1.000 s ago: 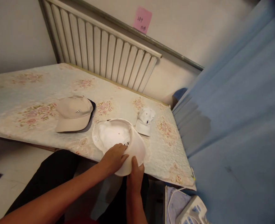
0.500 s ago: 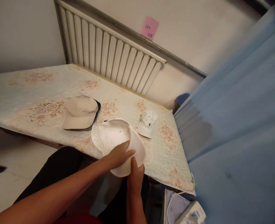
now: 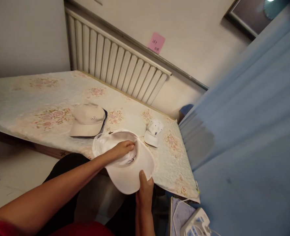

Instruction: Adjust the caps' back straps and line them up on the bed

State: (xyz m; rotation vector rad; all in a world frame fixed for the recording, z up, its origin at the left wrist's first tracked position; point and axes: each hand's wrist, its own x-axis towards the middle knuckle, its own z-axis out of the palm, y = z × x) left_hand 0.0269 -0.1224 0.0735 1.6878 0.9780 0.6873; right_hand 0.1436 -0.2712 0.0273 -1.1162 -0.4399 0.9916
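Note:
A white cap [image 3: 125,170] lies upside down at the near edge of the table [image 3: 24,98], its brim jutting toward me. My left hand [image 3: 122,149] reaches inside the crown, fingers curled against the lining. My right hand [image 3: 145,191] pinches the brim's front edge, thumb on top. A beige cap [image 3: 88,120] rests on a dark cap behind it to the left. A small white cap [image 3: 153,132] sits to the right.
The table wears a pale floral cloth. A white radiator [image 3: 117,64] runs along the wall behind, with a pink note [image 3: 156,43] above it. A blue curtain [image 3: 253,131] hangs at right. A white iron [image 3: 196,224] rests on a board below.
My left hand has moved from the brim's base into the cap's crown. The cap has slid a little toward me, more brim overhanging the edge. The camera shifted slightly.

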